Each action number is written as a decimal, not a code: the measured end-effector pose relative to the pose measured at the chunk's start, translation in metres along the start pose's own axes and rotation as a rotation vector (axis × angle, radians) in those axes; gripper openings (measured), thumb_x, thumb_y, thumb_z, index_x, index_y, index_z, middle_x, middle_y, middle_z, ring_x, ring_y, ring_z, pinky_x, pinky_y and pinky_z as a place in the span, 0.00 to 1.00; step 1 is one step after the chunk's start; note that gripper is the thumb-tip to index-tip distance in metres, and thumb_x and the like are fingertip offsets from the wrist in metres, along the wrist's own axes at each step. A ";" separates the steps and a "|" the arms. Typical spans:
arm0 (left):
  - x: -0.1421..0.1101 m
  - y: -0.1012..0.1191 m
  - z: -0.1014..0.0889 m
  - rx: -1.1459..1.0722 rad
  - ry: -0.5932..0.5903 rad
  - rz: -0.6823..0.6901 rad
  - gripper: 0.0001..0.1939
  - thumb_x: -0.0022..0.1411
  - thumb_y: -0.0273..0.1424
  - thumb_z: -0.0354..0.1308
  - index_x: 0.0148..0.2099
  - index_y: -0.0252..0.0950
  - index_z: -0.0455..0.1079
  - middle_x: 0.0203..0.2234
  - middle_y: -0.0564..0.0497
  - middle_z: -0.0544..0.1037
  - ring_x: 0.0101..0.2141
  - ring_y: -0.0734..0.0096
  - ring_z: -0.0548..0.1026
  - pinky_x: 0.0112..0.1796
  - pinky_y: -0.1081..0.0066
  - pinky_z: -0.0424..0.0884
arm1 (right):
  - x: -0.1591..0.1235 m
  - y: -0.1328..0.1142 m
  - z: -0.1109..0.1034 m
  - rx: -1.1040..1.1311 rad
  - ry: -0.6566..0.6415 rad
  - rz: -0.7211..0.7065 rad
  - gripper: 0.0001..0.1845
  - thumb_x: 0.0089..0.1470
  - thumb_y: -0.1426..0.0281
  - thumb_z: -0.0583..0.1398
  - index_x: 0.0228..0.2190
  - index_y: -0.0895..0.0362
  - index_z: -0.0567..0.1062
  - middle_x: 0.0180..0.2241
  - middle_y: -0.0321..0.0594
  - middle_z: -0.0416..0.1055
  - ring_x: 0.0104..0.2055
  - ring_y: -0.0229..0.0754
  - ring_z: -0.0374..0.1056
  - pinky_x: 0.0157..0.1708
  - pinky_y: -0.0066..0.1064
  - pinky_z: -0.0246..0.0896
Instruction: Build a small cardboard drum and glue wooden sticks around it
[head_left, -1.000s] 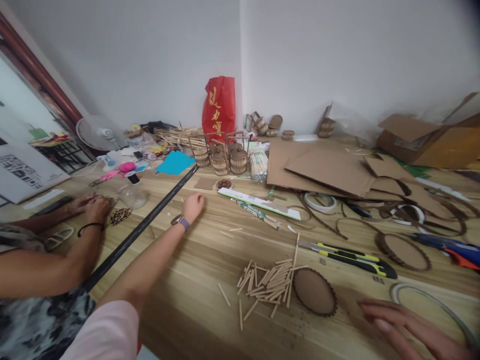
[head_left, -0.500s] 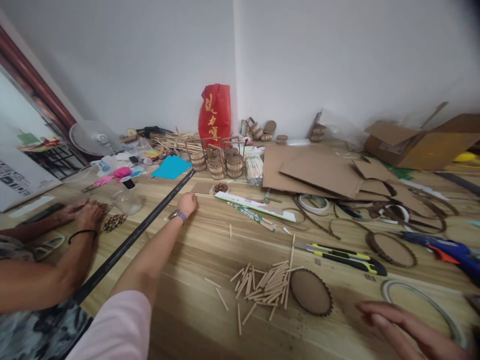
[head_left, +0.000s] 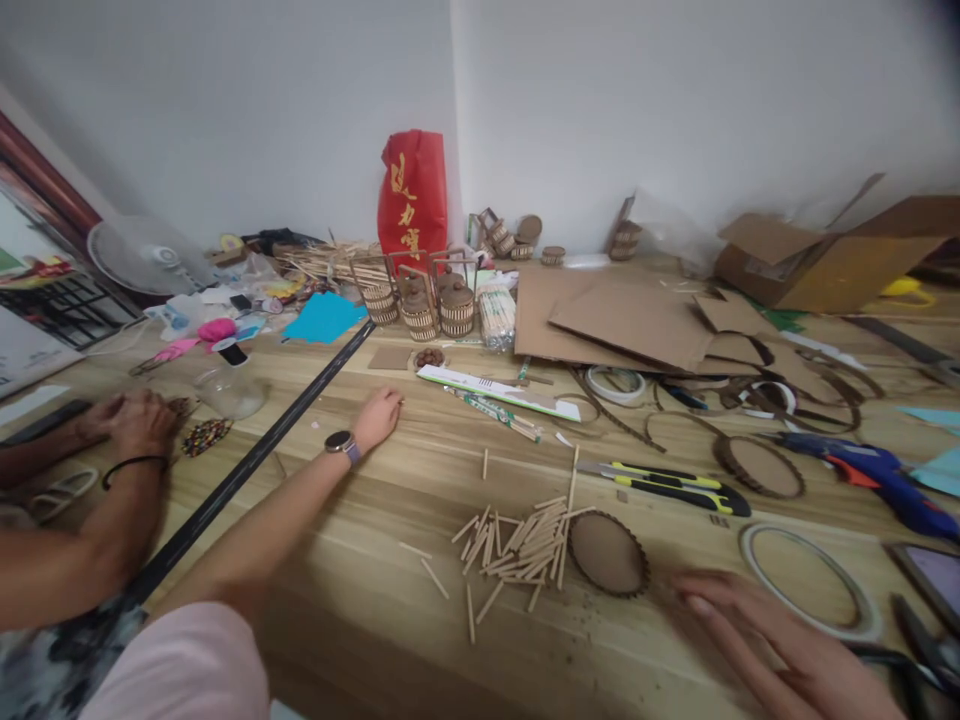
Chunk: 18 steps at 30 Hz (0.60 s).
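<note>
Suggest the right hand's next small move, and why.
Probably ease the right hand left to the round brown cardboard disc with a ridged rim: it lies flat just beside those fingers, while the left hand is farther off, beyond the loose pale wooden sticks.

Disc (head_left: 607, 553): brown, round, dark ridged rim, flat on the surface (head_left: 360, 620), bare face up. Sticks (head_left: 517, 540): short, pale, loose crisscross pile just left of disc; a few strays around it, one on the far side. Can't tell if any touch the rim.
</note>
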<state>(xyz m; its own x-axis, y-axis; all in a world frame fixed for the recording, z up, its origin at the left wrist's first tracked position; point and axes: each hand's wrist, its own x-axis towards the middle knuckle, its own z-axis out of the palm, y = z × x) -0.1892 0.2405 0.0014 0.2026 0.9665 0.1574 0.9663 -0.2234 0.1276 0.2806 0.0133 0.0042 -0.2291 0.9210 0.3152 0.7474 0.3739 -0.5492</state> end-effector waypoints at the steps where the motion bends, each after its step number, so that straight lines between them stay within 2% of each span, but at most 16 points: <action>1: -0.016 0.010 0.000 -0.029 -0.012 0.048 0.13 0.70 0.28 0.50 0.52 0.34 0.71 0.49 0.41 0.74 0.51 0.60 0.71 0.54 0.58 0.68 | 0.007 -0.007 0.000 -0.003 -0.067 -0.020 0.14 0.60 0.59 0.56 0.40 0.49 0.79 0.41 0.40 0.80 0.41 0.44 0.77 0.40 0.31 0.75; 4: -0.072 0.041 -0.004 -0.122 -0.062 0.176 0.16 0.70 0.29 0.47 0.55 0.36 0.70 0.50 0.43 0.75 0.52 0.62 0.71 0.56 0.61 0.66 | 0.026 -0.021 0.006 -0.063 -0.104 -0.032 0.17 0.60 0.58 0.56 0.44 0.52 0.77 0.48 0.46 0.77 0.49 0.49 0.74 0.48 0.42 0.71; 6: -0.110 0.058 -0.008 -0.186 -0.101 0.240 0.17 0.70 0.33 0.48 0.58 0.40 0.68 0.53 0.46 0.74 0.54 0.63 0.70 0.57 0.62 0.66 | 0.034 -0.020 0.019 -0.107 -0.102 -0.041 0.25 0.57 0.55 0.58 0.52 0.54 0.72 0.55 0.51 0.71 0.56 0.54 0.68 0.53 0.49 0.66; 8: -0.146 0.072 -0.011 -0.314 -0.159 0.301 0.23 0.71 0.39 0.48 0.65 0.40 0.59 0.59 0.44 0.69 0.59 0.62 0.65 0.59 0.60 0.63 | 0.036 -0.016 0.034 -0.153 -0.112 -0.045 0.35 0.52 0.55 0.61 0.59 0.55 0.65 0.60 0.55 0.65 0.61 0.58 0.62 0.55 0.53 0.62; 10: -0.175 0.082 -0.010 -0.311 -0.239 0.331 0.39 0.64 0.48 0.56 0.70 0.41 0.47 0.66 0.41 0.57 0.65 0.55 0.56 0.62 0.54 0.58 | 0.036 -0.012 0.047 -0.199 -0.153 -0.039 0.41 0.49 0.56 0.64 0.61 0.55 0.61 0.61 0.56 0.62 0.62 0.60 0.60 0.55 0.54 0.60; 11: -0.185 0.087 -0.008 -0.280 -0.270 0.345 0.50 0.57 0.52 0.62 0.71 0.40 0.43 0.69 0.38 0.50 0.67 0.49 0.49 0.63 0.49 0.54 | 0.036 -0.012 0.052 -0.216 -0.175 -0.036 0.42 0.48 0.57 0.64 0.61 0.55 0.61 0.61 0.56 0.63 0.61 0.60 0.61 0.55 0.54 0.60; 13: -0.198 0.096 -0.002 -0.227 -0.294 0.365 0.64 0.44 0.57 0.68 0.72 0.39 0.39 0.70 0.35 0.40 0.68 0.40 0.42 0.63 0.43 0.50 | 0.036 -0.014 0.055 -0.233 -0.191 -0.034 0.38 0.49 0.60 0.63 0.60 0.57 0.63 0.57 0.55 0.67 0.57 0.59 0.64 0.54 0.52 0.61; 15: -0.197 0.107 0.005 -0.197 -0.286 0.369 0.68 0.40 0.59 0.69 0.72 0.39 0.37 0.70 0.33 0.36 0.68 0.36 0.38 0.62 0.40 0.49 | 0.036 -0.017 0.051 -0.244 -0.179 -0.041 0.35 0.51 0.61 0.62 0.58 0.58 0.64 0.53 0.54 0.70 0.54 0.57 0.66 0.53 0.50 0.62; 18: -0.179 0.126 0.015 -0.200 -0.255 0.385 0.68 0.40 0.59 0.69 0.72 0.37 0.37 0.69 0.31 0.36 0.68 0.35 0.36 0.62 0.39 0.49 | 0.029 -0.015 0.038 -0.271 -0.132 -0.049 0.34 0.52 0.59 0.60 0.58 0.57 0.64 0.52 0.54 0.70 0.53 0.57 0.67 0.51 0.49 0.63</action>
<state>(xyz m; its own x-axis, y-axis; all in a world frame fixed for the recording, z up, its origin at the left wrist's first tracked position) -0.1017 0.0410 -0.0254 0.5952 0.8035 -0.0113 0.7695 -0.5658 0.2962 0.2391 0.0388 -0.0074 -0.3350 0.9155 0.2228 0.8685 0.3917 -0.3037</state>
